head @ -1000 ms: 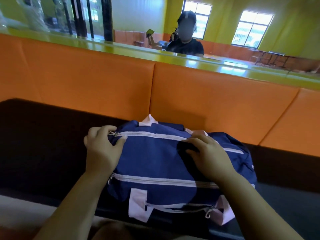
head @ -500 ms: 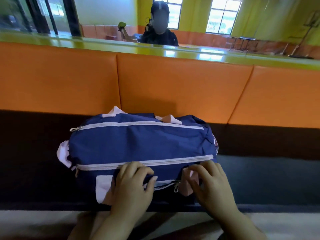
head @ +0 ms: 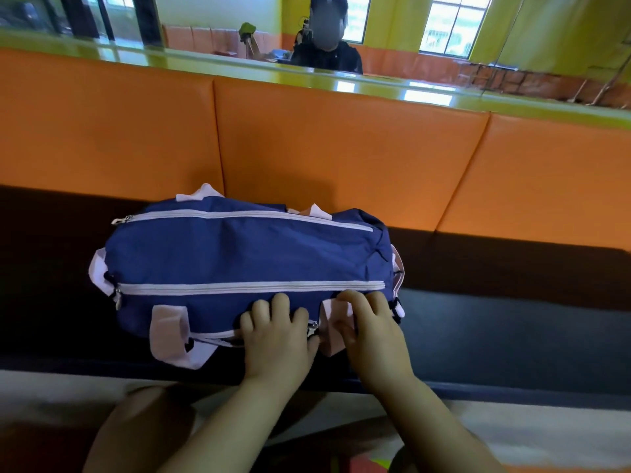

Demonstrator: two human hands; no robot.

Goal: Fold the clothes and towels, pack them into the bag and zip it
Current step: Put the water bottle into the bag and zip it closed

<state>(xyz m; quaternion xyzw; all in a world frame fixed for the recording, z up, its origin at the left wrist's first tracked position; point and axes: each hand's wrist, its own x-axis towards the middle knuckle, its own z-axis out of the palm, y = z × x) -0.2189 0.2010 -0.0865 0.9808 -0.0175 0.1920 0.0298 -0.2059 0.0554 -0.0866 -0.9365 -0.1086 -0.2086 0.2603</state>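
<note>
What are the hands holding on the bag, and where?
Left hand and right hand rest on the navy duffel bag, flanking its front zipper pull; no clear grip.

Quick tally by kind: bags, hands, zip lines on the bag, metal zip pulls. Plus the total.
bag: 1
hands: 2 (left hand, right hand)
zip lines: 3, the lowest partly under the left hand
metal pulls: 3
Total: 9
</note>
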